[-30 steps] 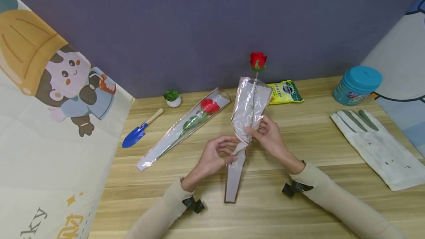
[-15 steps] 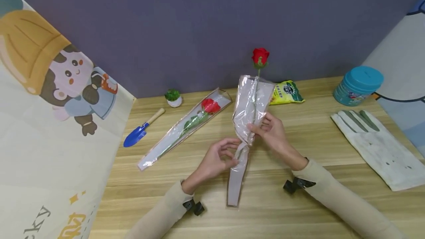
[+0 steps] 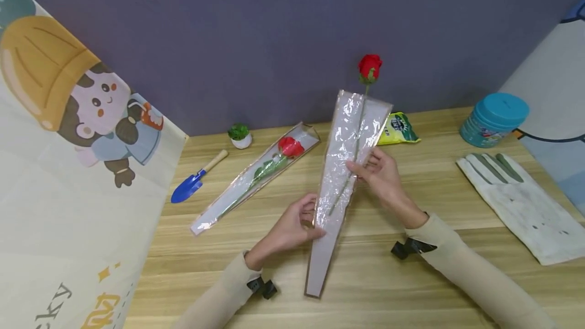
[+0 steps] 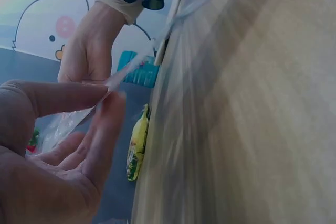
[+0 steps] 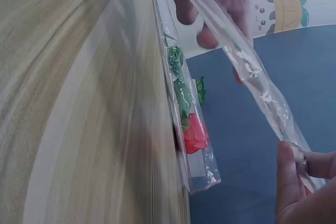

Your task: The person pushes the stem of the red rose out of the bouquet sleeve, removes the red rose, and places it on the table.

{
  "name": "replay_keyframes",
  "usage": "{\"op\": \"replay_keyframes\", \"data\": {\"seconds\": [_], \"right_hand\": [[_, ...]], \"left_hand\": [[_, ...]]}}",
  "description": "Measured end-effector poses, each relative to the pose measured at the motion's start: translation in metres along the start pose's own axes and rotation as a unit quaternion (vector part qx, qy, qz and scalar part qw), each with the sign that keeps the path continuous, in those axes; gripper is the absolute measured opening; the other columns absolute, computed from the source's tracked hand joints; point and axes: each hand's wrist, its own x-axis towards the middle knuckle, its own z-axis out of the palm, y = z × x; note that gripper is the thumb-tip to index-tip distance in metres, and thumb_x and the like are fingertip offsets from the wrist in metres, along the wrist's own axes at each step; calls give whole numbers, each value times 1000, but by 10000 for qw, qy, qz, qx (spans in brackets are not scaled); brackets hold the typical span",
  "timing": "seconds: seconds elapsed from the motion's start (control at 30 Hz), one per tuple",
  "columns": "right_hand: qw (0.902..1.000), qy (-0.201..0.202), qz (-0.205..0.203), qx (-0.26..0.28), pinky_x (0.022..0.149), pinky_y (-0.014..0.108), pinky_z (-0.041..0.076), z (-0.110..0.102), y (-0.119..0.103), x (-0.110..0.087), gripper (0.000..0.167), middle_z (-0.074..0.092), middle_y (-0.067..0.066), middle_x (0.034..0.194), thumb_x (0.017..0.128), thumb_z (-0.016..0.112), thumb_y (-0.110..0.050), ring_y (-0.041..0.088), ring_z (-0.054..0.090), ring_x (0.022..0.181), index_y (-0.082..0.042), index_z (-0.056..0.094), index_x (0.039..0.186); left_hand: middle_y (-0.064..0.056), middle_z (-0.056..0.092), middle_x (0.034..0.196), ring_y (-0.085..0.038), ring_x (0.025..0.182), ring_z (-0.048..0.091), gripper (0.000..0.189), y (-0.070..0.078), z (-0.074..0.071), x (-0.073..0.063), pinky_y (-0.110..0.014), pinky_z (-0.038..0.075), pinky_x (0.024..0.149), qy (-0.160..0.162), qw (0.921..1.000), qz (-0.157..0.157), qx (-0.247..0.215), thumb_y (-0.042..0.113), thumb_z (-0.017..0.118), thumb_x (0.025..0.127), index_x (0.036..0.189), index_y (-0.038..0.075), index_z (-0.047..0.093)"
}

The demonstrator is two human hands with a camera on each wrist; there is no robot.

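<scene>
A long clear-fronted flower sleeve (image 3: 327,248) with a pale backing is held above the table, its narrow end toward me. Inside it runs the green stem of a red rose (image 3: 370,67), whose bloom stands out past the wide upper opening. My left hand (image 3: 292,225) pinches the sleeve's left edge below the middle, thumb on the front. Higher up, on the right edge, my right hand (image 3: 383,179) pinches the sleeve beside the stem. The right wrist view shows the sleeve (image 5: 257,77) nearly edge-on between both hands.
A second sleeved rose (image 3: 290,147) lies to the left on the wooden table (image 3: 388,288). Beyond it are a blue trowel (image 3: 187,187) and a small potted plant (image 3: 239,136). A yellow packet (image 3: 398,129), a teal tub (image 3: 493,118) and gloves (image 3: 525,207) are at the right.
The sleeve, twisted and folded at its middle before, is now straight and flat. The rose and right hand have moved up and slightly right; the left hand has shifted slightly down along the sleeve.
</scene>
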Motion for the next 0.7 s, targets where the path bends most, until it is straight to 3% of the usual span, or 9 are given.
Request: {"op": "replay_keyframes", "data": {"seconds": [0.1, 0.23, 0.37, 0.7], "right_hand": [[10000, -43, 23, 69, 75, 25, 65, 2, 0, -1, 48, 75, -17, 100, 95, 73, -5, 5, 74, 86, 2, 51, 137], [9997, -164, 34, 195, 75, 27, 66, 6, 1, -3, 56, 75, -15, 101, 95, 72, -2, 6, 75, 85, 3, 47, 145], [9995, -188, 53, 254, 75, 28, 66, 9, 3, -3, 61, 74, -15, 102, 95, 71, 0, 6, 76, 86, 3, 44, 149], [9992, -223, 131, 298, 75, 27, 66, 12, 7, -4, 65, 75, -16, 103, 95, 72, -1, 6, 76, 87, -1, 42, 153]], "left_hand": [[-23, 69, 131, -20, 101, 73, 71, 1, -1, 3, -29, 65, 79, 92, 9998, 84, -139, -8, 77, 82, 146, 7, 50], [-25, 69, 131, -27, 105, 74, 67, 4, -2, 8, -32, 66, 83, 445, 9979, 238, -399, -4, 78, 85, 145, 6, 51], [-25, 70, 129, -28, 106, 74, 67, 6, -2, 12, -33, 66, 85, 710, 9956, 207, -569, -5, 78, 84, 145, 6, 51], [-28, 69, 128, -22, 102, 74, 73, 7, -2, 13, -31, 66, 82, 675, 9951, 248, -676, -10, 78, 81, 146, 4, 50]]}}
